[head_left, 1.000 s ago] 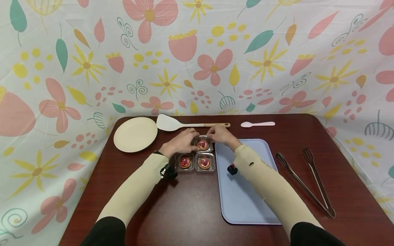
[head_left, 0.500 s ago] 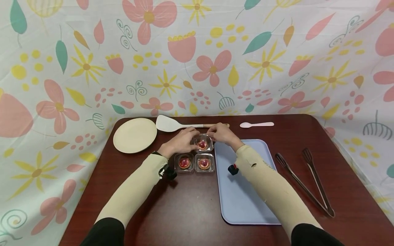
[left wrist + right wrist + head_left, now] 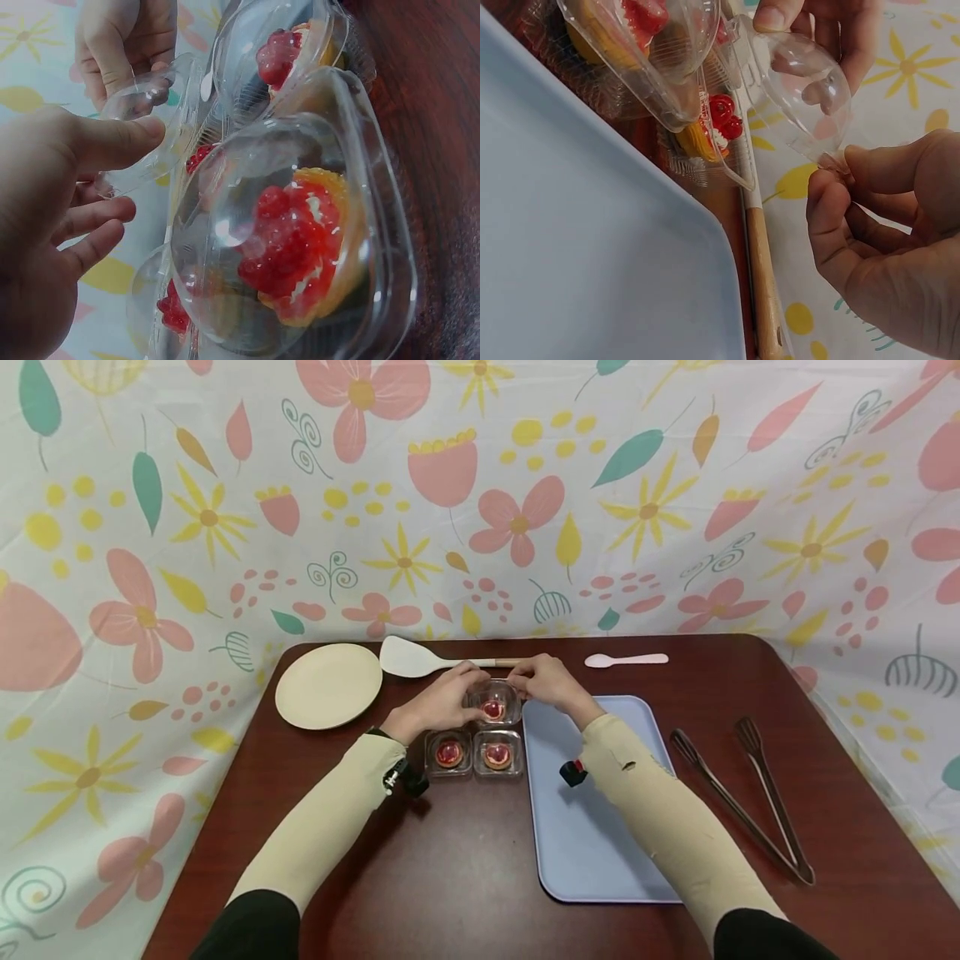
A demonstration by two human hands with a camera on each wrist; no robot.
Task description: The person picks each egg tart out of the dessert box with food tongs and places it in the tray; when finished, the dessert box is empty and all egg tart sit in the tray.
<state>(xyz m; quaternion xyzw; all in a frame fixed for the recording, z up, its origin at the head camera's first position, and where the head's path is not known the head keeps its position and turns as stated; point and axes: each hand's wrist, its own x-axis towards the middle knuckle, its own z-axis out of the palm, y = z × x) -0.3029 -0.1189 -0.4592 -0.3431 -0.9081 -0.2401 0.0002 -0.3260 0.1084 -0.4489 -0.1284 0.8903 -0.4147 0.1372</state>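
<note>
Both hands hold the clear domed lid [image 3: 806, 82] of the back plastic box, which is raised away from the red-topped tart [image 3: 492, 710] inside. My left hand [image 3: 438, 700] pinches one corner of that lid, its thumb lying on the plastic in the left wrist view. At the opposite corner, my right hand [image 3: 900, 217] grips the lid's edge between thumb and fingers. In front stand two closed boxes with tarts, the front left box [image 3: 449, 754] and the front right box [image 3: 498, 756]. Another tart [image 3: 172, 307] shows in the left wrist view; my left hand hides it in the head view.
A blue tray [image 3: 592, 852] lies right of the boxes, under my right forearm. Behind the hands is a white spatula [image 3: 408, 657] with a wooden handle. A cream plate [image 3: 328, 686] is at back left, a pink spoon [image 3: 626, 660] at back right, metal tongs [image 3: 750, 810] at right.
The back box's lid has come up from its base, and both hands have risen slightly with it. The front boxes, tray and utensils stay where they were.
</note>
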